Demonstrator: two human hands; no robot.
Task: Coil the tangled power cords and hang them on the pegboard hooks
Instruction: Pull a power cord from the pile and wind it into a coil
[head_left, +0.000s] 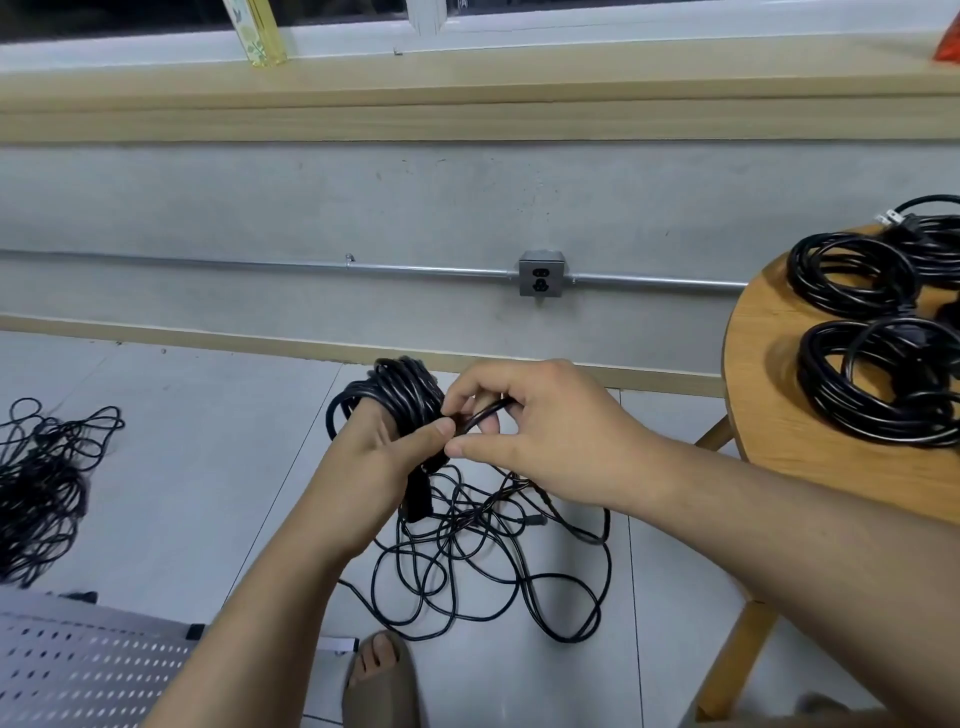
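Black cord coil (400, 395) is being held mid-air over the floor (208, 467) in the L hand (384, 452). Its fingers + thumb are curling round the bundle, prob. to stop the loops springing apart. R hand (540, 436) is pinching one strand right beside the coil, thumb & fingertips closing on it. My guess is it's feeding the next wrap or cinching the tail. Loose tangle (483, 561) is lying on the floor directly below, though I can't tell if it joins the held cord. Second tangle (41, 493) is sitting far L, well apart. Done coils (852, 275) are resting on the round table (779, 426) at R, likely parked w/in reach, not yet hung. Pegboard (78, 670) is showing at bottom L.
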